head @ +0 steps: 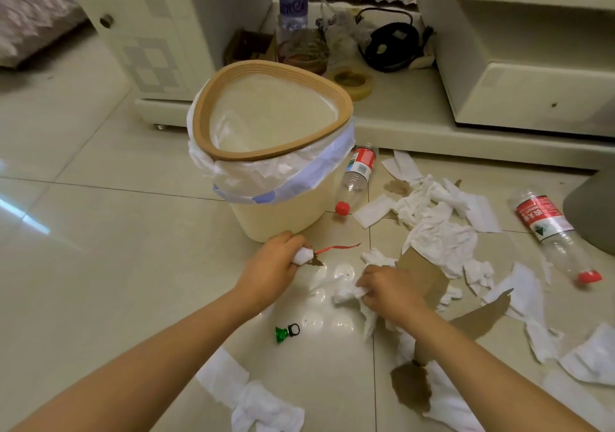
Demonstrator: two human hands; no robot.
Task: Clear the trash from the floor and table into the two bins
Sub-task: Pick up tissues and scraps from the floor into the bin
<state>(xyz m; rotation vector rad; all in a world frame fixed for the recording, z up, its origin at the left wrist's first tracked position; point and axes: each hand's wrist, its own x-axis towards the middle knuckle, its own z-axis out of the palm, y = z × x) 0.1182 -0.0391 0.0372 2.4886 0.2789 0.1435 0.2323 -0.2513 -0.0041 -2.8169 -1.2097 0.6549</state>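
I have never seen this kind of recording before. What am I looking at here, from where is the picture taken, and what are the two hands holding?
There is no machine here. A person wears a camera on the head, so this single picture looks forward and down at that person's own bare arms and hands.

The floor is pale tile. A cream bin with a brown rim and a plastic liner stands on it, in front of a low cabinet. No second bin can be identified for sure.

Torn white tissues, brown cardboard pieces, two clear bottles with red caps and a small green cap lie scattered around.

The left hand, near the foot of the bin, grips a small wad of tissue with a red strip hanging out. The right hand grips a crumpled tissue low over the floor.
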